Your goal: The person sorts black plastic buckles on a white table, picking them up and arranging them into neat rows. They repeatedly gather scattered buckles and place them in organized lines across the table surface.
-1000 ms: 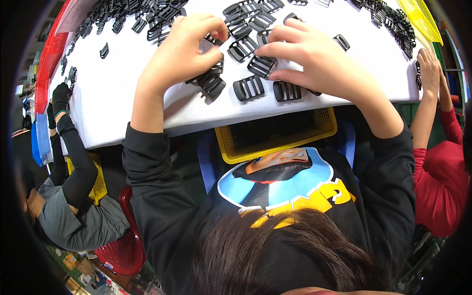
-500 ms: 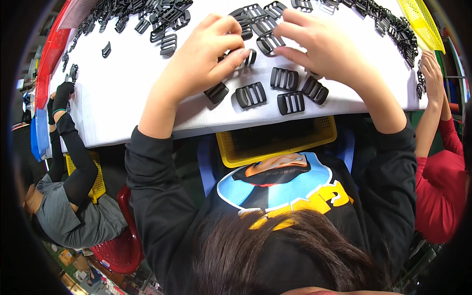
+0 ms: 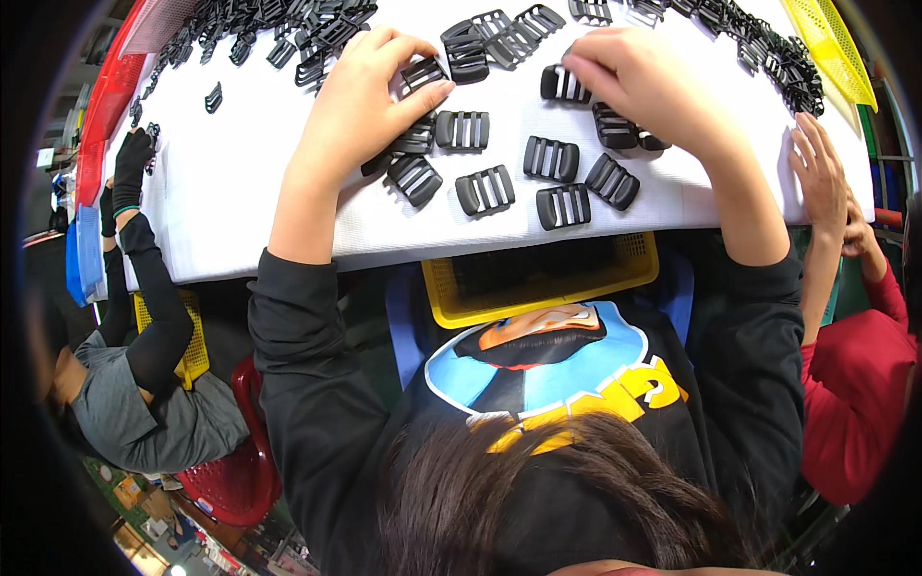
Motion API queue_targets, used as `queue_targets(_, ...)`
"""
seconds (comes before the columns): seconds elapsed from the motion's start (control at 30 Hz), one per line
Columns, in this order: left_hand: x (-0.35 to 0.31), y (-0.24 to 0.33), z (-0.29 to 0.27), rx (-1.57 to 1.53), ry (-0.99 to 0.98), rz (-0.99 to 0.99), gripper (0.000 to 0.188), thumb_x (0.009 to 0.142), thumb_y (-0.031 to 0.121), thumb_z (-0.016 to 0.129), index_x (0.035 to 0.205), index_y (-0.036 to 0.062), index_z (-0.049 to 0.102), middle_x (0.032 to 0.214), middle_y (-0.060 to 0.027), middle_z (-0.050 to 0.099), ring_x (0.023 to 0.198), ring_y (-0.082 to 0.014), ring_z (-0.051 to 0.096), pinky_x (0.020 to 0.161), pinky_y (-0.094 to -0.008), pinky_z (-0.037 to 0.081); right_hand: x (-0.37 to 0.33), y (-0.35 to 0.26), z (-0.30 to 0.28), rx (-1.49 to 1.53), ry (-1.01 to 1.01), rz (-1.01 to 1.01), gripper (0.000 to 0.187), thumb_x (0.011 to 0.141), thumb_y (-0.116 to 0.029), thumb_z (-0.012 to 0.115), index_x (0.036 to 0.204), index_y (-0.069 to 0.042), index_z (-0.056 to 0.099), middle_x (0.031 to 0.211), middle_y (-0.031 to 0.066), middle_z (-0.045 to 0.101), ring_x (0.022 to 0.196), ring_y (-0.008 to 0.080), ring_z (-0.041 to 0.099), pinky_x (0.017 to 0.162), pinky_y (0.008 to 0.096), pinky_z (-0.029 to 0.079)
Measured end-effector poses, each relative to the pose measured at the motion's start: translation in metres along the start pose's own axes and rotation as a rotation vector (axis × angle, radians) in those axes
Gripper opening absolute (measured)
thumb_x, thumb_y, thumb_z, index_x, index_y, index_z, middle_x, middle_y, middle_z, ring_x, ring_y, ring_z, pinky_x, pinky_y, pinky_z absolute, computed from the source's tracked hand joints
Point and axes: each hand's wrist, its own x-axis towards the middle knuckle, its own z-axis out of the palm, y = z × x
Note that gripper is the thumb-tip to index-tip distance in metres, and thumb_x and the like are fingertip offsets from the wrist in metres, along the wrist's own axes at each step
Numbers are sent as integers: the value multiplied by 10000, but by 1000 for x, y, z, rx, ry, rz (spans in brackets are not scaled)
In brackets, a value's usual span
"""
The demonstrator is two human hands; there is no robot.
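Reaching over a broad table spread with white cloth (image 3: 230,192). With the left hand (image 3: 360,101), curving down over a black plastic slotted buckle (image 3: 423,74) set in the gap of thumb and forefinger; showing those two apart, one to each side of it, but cannot tell whether clamped on it or merely resting alongside. Just below the same thumb and palm, partly overlapping: more black slotted buckles (image 3: 415,180). With the right hand (image 3: 643,86), bent fingers held together, at the upper edge of another black slotted buckle (image 3: 565,84); seems to touch it, yet cannot tell whether pinching it. Beside and partly under that palm: further dark buckles (image 3: 615,125). Between the wrists, toward the near edge: five separate buckles (image 3: 485,190), lying flat and slightly apart. Beyond the hands, in the middle: a loose cluster of buckles (image 3: 495,38). At upper left: a dense black heap of buckles (image 3: 279,24); at upper right: a long black pile of buckles (image 3: 759,53) near a yellow perforated plastic basket (image 3: 831,43). Below the near table edge: a yellow mesh-walled plastic bin (image 3: 636,252). To the left: a co-worker's black-gloved hand (image 3: 133,158); to the right: a second co-worker's bare hand (image 3: 818,173), at the table's edge.
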Motion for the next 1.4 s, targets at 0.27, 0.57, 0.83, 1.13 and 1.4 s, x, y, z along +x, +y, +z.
queue_targets(0.27, 1, 3, -8, -108, 35, -28, 267, 700, 47, 656, 959, 28, 591, 853, -48, 559, 796, -159, 510, 784, -286, 408, 4, 45, 23, 418, 154, 361, 246, 823, -236, 577, 1001, -73, 624, 769, 115, 639, 713, 219, 597, 688, 322, 465)
queue_targets(0.57, -1, -1, -13, -190, -39, 153, 406, 750, 212, 682, 1123, 83, 584, 1044, -96, 555, 1030, -257, 514, 927, -338, 379, 12, 5, -39, 245, -366, 488, 220, 834, -210, 580, 985, -59, 632, 806, 82, 616, 720, 177, 572, 624, 300, 438)
queue_targets(0.83, 1, 3, -2, -7, -136, 279, 445, 741, 324, 681, 1138, 132, 622, 1247, -86, 488, 1307, -314, 297, 1062, -449, 227, 25, 24, 12, -83, 69, 112, 343, 824, -282, 612, 1101, -81, 616, 1061, 136, 543, 952, 305, 552, 804, 369, 456)
queue_targets(1.13, 21, -1, 17, -240, 122, 215, 345, 803, 207, 641, 1095, 30, 597, 1065, -142, 603, 1026, -285, 564, 876, -343, 435, 66, 47, 12, -68, -26, -261, 228, 781, -234, 615, 947, -78, 623, 876, 120, 572, 780, 314, 591, 686, 391, 483)
queue_targets(1.4, 17, 7, 11, -181, 83, -13, 473, 745, 106, 696, 1202, 80, 577, 969, -102, 664, 908, -189, 618, 816, -302, 465, 52, 43, 18, -58, 84, -27, 290, 754, -150, 642, 1031, -75, 601, 921, 157, 617, 846, 341, 599, 746, 386, 482)
